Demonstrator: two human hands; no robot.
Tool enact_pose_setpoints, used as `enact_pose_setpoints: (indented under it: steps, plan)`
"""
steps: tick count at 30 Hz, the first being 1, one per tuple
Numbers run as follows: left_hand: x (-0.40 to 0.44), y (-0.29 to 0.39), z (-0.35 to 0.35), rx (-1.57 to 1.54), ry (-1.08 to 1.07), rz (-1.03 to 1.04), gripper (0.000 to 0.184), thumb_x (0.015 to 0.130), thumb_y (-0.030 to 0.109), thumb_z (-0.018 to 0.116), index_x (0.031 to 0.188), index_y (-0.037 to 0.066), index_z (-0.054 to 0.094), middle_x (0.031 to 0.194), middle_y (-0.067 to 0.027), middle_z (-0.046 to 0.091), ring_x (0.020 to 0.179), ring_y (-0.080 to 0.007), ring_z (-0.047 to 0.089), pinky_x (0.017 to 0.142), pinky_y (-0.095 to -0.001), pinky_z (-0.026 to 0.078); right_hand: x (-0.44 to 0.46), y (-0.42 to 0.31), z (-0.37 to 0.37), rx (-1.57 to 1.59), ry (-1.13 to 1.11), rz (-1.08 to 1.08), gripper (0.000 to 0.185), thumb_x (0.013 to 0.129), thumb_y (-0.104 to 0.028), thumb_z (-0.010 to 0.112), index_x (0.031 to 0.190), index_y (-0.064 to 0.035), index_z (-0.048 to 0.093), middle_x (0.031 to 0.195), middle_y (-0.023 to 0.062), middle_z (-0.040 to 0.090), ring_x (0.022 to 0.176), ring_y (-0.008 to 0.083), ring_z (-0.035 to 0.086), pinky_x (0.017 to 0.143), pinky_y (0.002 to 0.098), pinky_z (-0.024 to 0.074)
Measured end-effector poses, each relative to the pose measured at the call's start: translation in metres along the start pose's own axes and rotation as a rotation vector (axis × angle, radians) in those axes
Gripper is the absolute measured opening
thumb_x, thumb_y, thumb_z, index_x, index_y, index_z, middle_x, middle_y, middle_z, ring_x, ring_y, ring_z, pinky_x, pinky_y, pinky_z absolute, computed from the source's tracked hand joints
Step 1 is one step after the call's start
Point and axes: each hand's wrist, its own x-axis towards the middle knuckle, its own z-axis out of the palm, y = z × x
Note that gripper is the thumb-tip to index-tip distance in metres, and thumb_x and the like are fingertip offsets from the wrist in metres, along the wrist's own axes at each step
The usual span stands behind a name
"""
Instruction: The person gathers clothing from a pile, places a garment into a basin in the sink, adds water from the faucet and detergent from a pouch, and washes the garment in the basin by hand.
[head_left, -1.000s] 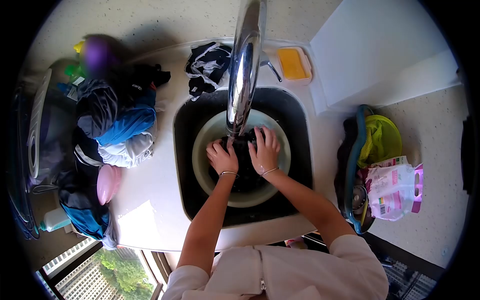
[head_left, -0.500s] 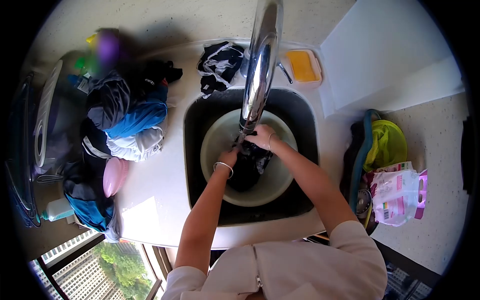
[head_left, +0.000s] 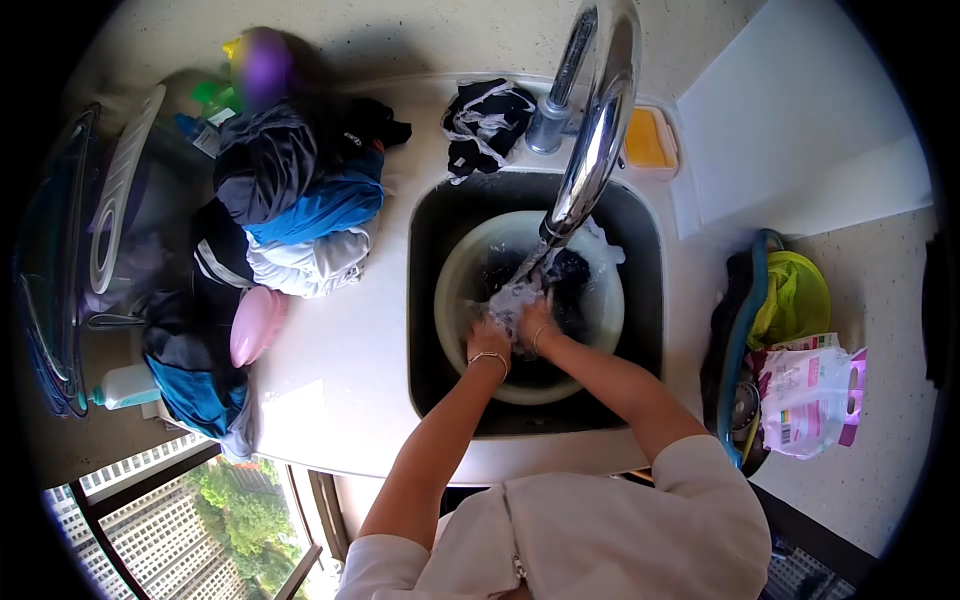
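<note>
A pale round basin (head_left: 448, 318) sits inside the dark sink (head_left: 425, 385). Water (head_left: 528, 268) pours from the chrome faucet (head_left: 597, 145) and splashes over both my hands. My left hand (head_left: 488, 340) is low in the basin, its fingers hidden by foamy water. Beside it, my right hand (head_left: 537, 324) reaches into the same splash, fingers blurred. A dark piece of cloth (head_left: 570, 278) lies wet in the basin, just beyond my hands. Whether either hand grips the cloth I cannot make out.
Left on the counter is a heap of clothes with a blue garment (head_left: 315, 215) and a pink oval object (head_left: 258, 325). A black-and-white cloth (head_left: 487, 125) lies behind the sink, near a yellow soap box (head_left: 650, 140). To the right are a green container (head_left: 800, 300) and a pink-white packet (head_left: 805, 400).
Both hands have gone from holding the dark cloth up under the faucet to lower in the basin, nearer me. The cloth now lies spread in the water, which splashes more. The view has shifted.
</note>
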Motion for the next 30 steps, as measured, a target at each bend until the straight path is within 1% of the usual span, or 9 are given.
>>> enact_pose_setpoints:
  steps: [3,4,5,10,13,16,21,27,30]
  plan:
    - [-0.011,-0.003,-0.019,0.078,0.009,0.007,0.049,0.085,0.014,0.054,0.131,0.007,0.039,0.136,-0.0159,0.041,0.115,-0.0344,0.047,0.095,-0.0439,0.041,0.018,0.045,0.058,0.655,-0.094,-0.048,0.038,0.081,-0.027,0.053,0.118,-0.0191,0.058,0.137,0.0151,0.038,0.133,0.0363,0.023,0.106,0.0561,0.0141]
    - [-0.017,-0.005,-0.026,-0.067,-0.079,-0.014,0.048,0.084,0.014,0.055,0.129,0.005,0.041,0.133,-0.0185,0.043,0.112,-0.0344,0.051,0.094,-0.0440,0.042,0.011,0.035,0.035,-0.008,-0.198,-0.144,0.043,0.082,-0.032,0.052,0.123,-0.0175,0.054,0.133,0.0170,0.043,0.130,0.0375,0.029,0.106,0.0528,0.0175]
    - [-0.020,-0.011,-0.034,-0.203,-0.162,-0.034,0.047,0.084,0.014,0.055,0.127,0.003,0.043,0.130,-0.0210,0.045,0.109,-0.0345,0.054,0.093,-0.0442,0.044,0.005,0.020,0.014,-0.011,-0.191,-0.137,0.043,0.082,-0.032,0.052,0.123,-0.0175,0.054,0.133,0.0170,0.043,0.130,0.0375,0.029,0.106,0.0528,0.0175]
    - [-0.040,-0.025,-0.063,-0.512,-0.011,0.042,0.049,0.076,0.023,0.065,0.115,-0.003,0.053,0.107,-0.0277,0.058,0.108,-0.0371,0.053,0.088,-0.0417,0.046,-0.059,-0.010,-0.052,0.640,-0.210,-0.019,0.071,0.081,-0.056,0.049,0.135,-0.0118,0.037,0.137,0.0172,0.038,0.129,0.0349,0.031,0.107,0.0455,0.0221]
    - [-0.055,-0.016,-0.108,-1.102,-0.032,0.010,0.028,0.073,0.020,0.068,0.087,-0.003,0.061,0.073,-0.0115,0.062,0.059,-0.0205,0.060,0.047,-0.0301,0.045,-0.084,-0.019,-0.053,0.872,-0.272,0.000,0.098,0.071,-0.064,0.060,0.138,-0.0011,0.026,0.139,0.0241,0.029,0.130,0.0363,0.027,0.107,0.0396,0.0238]
    - [-0.099,0.016,-0.169,-1.519,-0.087,0.063,0.023,0.074,0.020,0.069,0.081,0.001,0.060,0.065,-0.0032,0.055,0.044,-0.0107,0.047,0.037,-0.0250,0.033,-0.087,-0.045,-0.024,0.847,0.475,-0.037,0.108,0.056,-0.040,0.084,0.135,-0.0007,0.022,0.134,0.0190,0.024,0.123,0.0358,0.034,0.105,0.0387,0.0277]
    - [-0.145,0.011,-0.243,-1.510,-0.073,0.230,0.015,0.078,0.018,0.065,0.085,0.005,0.062,0.069,-0.0003,0.059,0.046,-0.0062,0.047,0.036,-0.0205,0.029,-0.088,-0.026,-0.082,1.016,0.911,0.269,0.051,0.062,0.008,0.063,0.110,-0.0044,0.047,0.101,0.0133,0.051,0.094,0.0291,0.054,0.086,0.0337,0.0432]
    - [-0.142,-0.040,-0.261,-0.715,0.395,0.329,0.091,0.056,0.051,0.081,0.111,-0.011,0.044,0.088,-0.0205,0.063,0.083,-0.0323,0.063,0.081,-0.0338,0.047,-0.130,0.015,-0.218,1.116,1.027,0.165,0.042,0.058,0.017,0.052,0.095,-0.0036,0.054,0.089,0.0049,0.059,0.081,0.0152,0.057,0.076,0.0264,0.0454]
    - [-0.127,-0.040,-0.238,-0.436,0.323,0.277,0.089,0.054,0.043,0.083,0.125,0.012,0.040,0.110,-0.0207,0.055,0.105,-0.0355,0.055,0.087,-0.0391,0.045,-0.110,0.020,-0.206,0.845,1.090,-0.004,0.043,0.055,0.015,0.052,0.094,-0.0025,0.054,0.093,0.0076,0.055,0.083,0.0197,0.057,0.077,0.0282,0.0461]
